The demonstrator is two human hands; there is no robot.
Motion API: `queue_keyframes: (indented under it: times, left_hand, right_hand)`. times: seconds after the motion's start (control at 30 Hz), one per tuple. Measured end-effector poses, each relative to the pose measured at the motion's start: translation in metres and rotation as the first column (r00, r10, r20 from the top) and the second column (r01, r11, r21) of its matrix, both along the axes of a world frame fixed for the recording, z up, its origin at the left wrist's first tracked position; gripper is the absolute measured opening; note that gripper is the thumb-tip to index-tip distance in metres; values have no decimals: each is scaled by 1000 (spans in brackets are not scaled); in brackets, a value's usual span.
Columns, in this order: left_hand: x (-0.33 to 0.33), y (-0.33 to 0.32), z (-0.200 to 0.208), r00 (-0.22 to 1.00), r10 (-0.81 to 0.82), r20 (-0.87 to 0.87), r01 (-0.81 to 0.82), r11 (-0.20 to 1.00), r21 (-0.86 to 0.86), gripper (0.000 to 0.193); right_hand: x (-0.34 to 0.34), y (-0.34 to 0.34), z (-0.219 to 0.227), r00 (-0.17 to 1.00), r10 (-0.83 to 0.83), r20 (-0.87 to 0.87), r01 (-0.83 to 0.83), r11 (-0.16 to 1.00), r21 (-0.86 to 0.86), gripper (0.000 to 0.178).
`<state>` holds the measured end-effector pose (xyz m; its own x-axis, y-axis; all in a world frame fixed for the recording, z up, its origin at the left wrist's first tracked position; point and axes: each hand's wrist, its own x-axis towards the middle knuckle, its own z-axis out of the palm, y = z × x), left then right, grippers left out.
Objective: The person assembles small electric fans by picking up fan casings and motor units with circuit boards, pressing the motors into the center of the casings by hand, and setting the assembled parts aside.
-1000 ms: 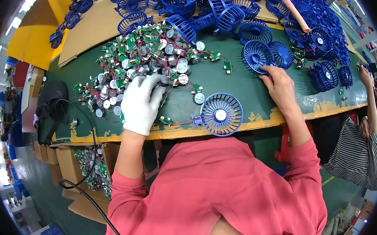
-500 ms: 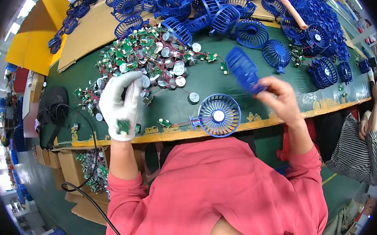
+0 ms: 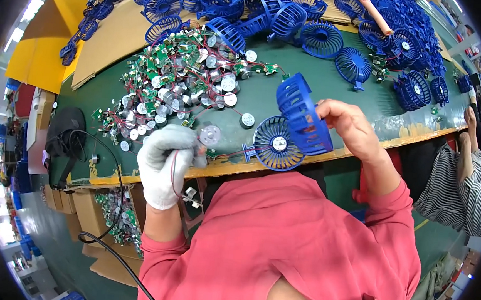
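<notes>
My left hand (image 3: 164,164), in a white glove, is closed on a small round silver motor (image 3: 210,135) at its fingertips. A red wire runs from it down past the palm to a little circuit board (image 3: 192,198) dangling by the wrist. My bare right hand (image 3: 347,127) pinches the rim of a blue slatted fan housing (image 3: 303,114), held tilted above the table. Below and partly hidden by it lies another blue fan housing (image 3: 265,138) with a motor seated in its centre, its wire leading left.
A heap of wired motors with green boards (image 3: 170,84) covers the table's left middle. Blue fan housings (image 3: 228,7) pile up at the back, beside a pinkish stick (image 3: 373,13). A black bag (image 3: 66,132) lies left; another person's striped sleeve (image 3: 474,191) shows at right.
My left hand has moved away from the heap toward me and right, now showing a motor at its fingertips. My right hand has lowered and turned the fan housing over the one on the table.
</notes>
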<state>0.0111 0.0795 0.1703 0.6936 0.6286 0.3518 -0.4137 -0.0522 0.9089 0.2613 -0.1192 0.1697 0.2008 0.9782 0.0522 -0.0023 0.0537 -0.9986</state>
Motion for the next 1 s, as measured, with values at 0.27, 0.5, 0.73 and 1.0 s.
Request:
queue_keyframes:
  times: [0.27,0.5,0.73,1.0]
  left_hand:
    - [1,-10,3,974,-224,-28,218,966,-142,18]
    - [4,-12,0,953,-304,9,301,936,-183,21]
    - [1,-10,-9,938,-347,-19,340,927,-158,19]
    - [11,-21,-4,906,-411,-101,386,901,-198,21]
  right_hand:
    - [-2,34,29,772,-40,635,-15,997,81,10]
    - [-15,71,21,386,109,916,-256,967,-7,11]
    - [-14,69,4,465,70,882,-342,934,106,14]
    - [-39,42,22,704,-27,710,-154,970,189,41]
